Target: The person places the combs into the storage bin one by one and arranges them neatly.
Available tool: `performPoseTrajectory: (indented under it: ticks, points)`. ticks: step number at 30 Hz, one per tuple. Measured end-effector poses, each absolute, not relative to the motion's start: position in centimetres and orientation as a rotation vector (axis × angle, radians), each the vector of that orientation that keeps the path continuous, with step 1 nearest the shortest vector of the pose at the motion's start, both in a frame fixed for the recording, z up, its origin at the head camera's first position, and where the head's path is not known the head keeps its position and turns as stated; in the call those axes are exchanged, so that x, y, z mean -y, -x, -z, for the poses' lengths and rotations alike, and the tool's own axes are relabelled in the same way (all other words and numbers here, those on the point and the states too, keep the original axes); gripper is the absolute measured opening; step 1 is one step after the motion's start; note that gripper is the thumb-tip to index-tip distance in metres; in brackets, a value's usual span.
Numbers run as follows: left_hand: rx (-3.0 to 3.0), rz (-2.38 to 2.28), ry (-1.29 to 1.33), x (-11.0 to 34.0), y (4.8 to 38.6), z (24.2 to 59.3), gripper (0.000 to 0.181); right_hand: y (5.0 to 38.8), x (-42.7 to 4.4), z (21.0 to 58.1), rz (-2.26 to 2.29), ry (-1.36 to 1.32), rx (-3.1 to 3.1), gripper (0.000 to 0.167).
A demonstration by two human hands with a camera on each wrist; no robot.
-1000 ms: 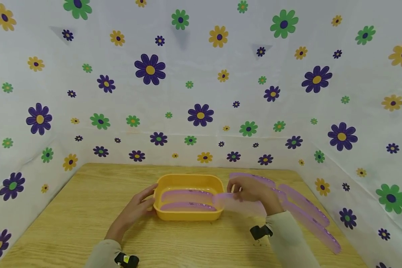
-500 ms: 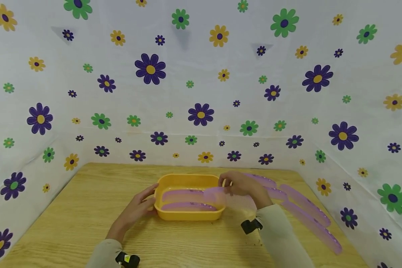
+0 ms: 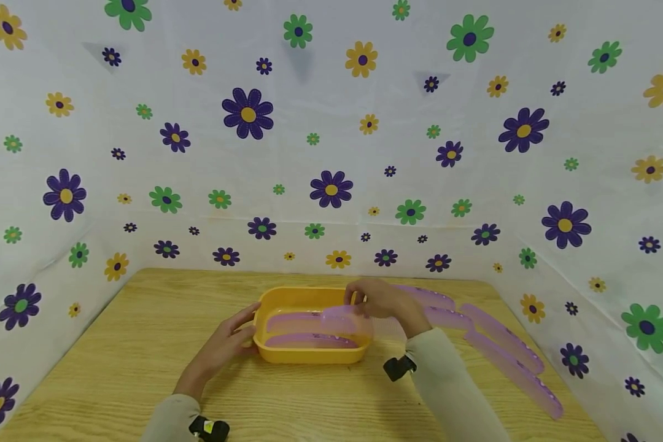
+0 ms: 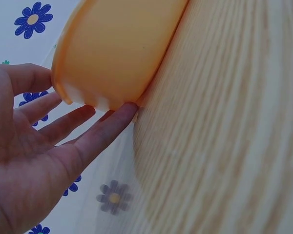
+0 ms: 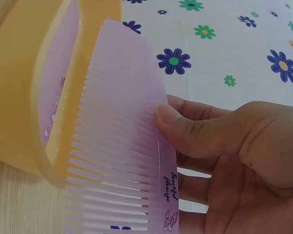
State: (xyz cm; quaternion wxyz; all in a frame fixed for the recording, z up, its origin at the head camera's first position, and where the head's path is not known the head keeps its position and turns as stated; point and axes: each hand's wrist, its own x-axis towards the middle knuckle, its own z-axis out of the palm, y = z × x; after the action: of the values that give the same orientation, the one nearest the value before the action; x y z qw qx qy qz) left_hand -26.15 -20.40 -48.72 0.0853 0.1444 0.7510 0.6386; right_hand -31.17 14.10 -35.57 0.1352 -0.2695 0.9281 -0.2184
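Observation:
My right hand [image 3: 385, 301] pinches a light purple, translucent comb [image 5: 119, 92] between thumb and fingers. In the right wrist view its teeth point toward the yellow tray [image 5: 12, 97], and small writing shows on its spine. The held comb's far end reaches over the right part of the tray in the head view. Inside the tray lie two more purple combs, a front comb [image 3: 312, 341] and a rear comb [image 3: 293, 323]. Against the tray's left end, my left hand [image 3: 229, 341] rests its fairly straight fingertips on the wall [image 4: 117, 58].
Several matching combs lie on the wooden table [image 3: 160, 325] to the right: a back comb [image 3: 428, 296], one partly behind my right arm [image 3: 450, 317], and two slanted ones, an upper comb [image 3: 503, 334] and a lower comb [image 3: 516, 374]. Flower-printed sheeting [image 3: 287, 153] encloses the table.
My right hand has moved left with the comb, from beside the tray's right end to over its right part. My left hand and the tray have stayed in place.

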Motion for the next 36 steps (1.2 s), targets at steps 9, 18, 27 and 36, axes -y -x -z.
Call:
performPoseTrajectory:
  ticks: [9,18,27,36]
  points:
    - [-2.268,-1.889,-0.399,20.1,26.2,48.9,0.057,31.6,-12.6,35.6,0.626,0.768,-2.677,0.015]
    - [-2.263,-1.887,-0.425,20.3,26.1,48.7,0.059,31.8,-11.2,35.6,0.615,0.74,-2.666,0.016]
    - [-2.261,-1.892,-0.448,20.3,26.1,48.8,0.059,32.1,-9.9,35.4,0.6,0.716,-2.638,0.016]
    - [-2.296,-1.88,-0.388,20.1,26.1,49.0,0.058,32.5,-9.0,35.8,0.552,0.689,-2.629,0.017]
